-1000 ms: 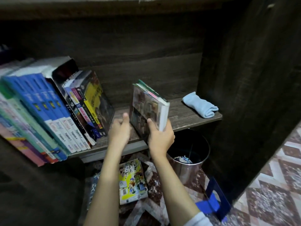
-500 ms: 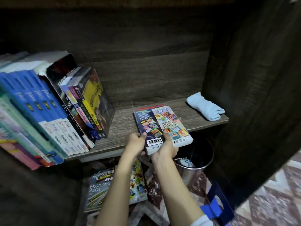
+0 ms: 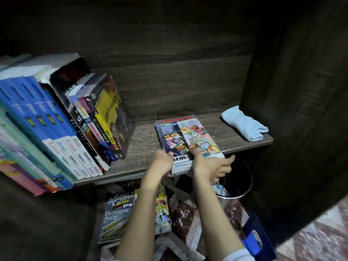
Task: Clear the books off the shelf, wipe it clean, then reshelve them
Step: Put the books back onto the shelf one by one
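A colourful book (image 3: 188, 136) lies flat on the wooden shelf (image 3: 143, 146), back cover up, with its near end hanging over the front edge. My left hand (image 3: 161, 163) grips the book's near left corner. My right hand (image 3: 209, 166) holds the near right corner, thumb on the cover and fingers spread below the edge. A row of several books (image 3: 62, 129) leans at the shelf's left. A folded light-blue cloth (image 3: 244, 127) rests at the shelf's right end.
Below the shelf, two books (image 3: 116, 217) lie on the patterned floor. A metal bin (image 3: 239, 187) stands under the shelf's right part. A blue bookend (image 3: 254, 240) sits on the floor at lower right. A dark side panel closes the shelf's right.
The book stood upright in my right hand a second ago. It has since been laid flat on the shelf, and both hands now hold its near end.
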Tool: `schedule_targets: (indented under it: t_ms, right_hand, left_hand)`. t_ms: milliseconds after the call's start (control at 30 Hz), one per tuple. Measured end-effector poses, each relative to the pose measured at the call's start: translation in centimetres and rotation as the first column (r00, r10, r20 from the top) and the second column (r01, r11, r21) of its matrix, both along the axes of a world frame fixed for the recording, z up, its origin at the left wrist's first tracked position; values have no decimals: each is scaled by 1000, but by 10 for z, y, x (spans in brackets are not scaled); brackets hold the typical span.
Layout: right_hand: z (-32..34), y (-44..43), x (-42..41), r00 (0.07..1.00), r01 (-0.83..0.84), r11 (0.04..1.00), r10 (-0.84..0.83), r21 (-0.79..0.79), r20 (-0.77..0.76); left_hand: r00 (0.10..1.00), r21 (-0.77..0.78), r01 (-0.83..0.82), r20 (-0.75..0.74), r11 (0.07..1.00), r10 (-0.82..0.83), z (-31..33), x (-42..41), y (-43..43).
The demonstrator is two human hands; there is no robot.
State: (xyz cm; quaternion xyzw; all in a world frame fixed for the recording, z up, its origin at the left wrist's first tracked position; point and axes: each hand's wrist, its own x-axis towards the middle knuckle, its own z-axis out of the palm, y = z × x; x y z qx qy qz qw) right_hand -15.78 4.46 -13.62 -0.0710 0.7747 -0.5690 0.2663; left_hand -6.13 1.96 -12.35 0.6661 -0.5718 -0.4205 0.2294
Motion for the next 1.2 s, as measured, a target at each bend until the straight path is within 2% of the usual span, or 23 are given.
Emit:
schedule_targets:
  t_ms: [33, 67, 133, 200, 300, 500, 700, 800, 867, 1033, 1067, 1133, 1200]
  right_hand:
    - [0, 2, -5, 978, -51, 996, 64, 67, -200]
    - [-1, 2, -9, 916, -100, 984, 147, 145, -373]
    - [-3, 3, -15, 767, -193, 935, 333, 298, -548]
    - [-4, 3, -20, 702, -225, 896, 422, 383, -574]
    - [1, 3, -20, 683, -190, 892, 421, 411, -597]
    - [15, 4, -19, 693, -185, 867, 448, 462, -564]
    - [20, 4, -21, 727, -292, 829, 516, 477, -452]
    - [24, 7, -22, 749, -369, 822, 540, 434, -384]
    - [28, 9, -25, 762, -408, 817, 551, 407, -341]
    - [34, 16, -26, 796, -469, 826, 549, 314, -254]
    - [35, 17, -23, 818, -486, 844, 530, 225, -223]
    - [37, 17, -20, 868, -496, 864, 491, -85, -75]
    - [40, 18, -17, 865, -423, 821, 492, -383, 99]
  left_hand:
    - [1000, -1, -5, -19, 1000, 5, 0, 1, -1]
    - [1000, -4, -7, -24, 1000, 7, 4, 2, 0]
    - [1000, -9, -9, -26, 1000, 9, 12, 5, 5]
    - [1000, -21, -4, -10, 1000, 4, 13, 6, 6]
    - [1000, -78, 18, 12, 997, -17, 12, 8, 8]
    - [997, -75, 37, 73, 996, -32, 10, 11, -2]
    - [965, -83, 5, 261, 997, 17, 10, 13, -5]
    - [949, -59, -7, 313, 998, 25, 9, 12, -4]
    - [959, -46, -17, 283, 999, 30, 8, 13, -4]
    - [997, -116, -69, 22, 991, 72, 13, 26, 0]
    - [996, -140, -84, -50, 987, 77, 14, 28, 2]
    - [978, -196, -110, -194, 974, 71, 17, 32, 5]
    - [961, -252, -118, -273, 961, 47, 22, 34, 9]
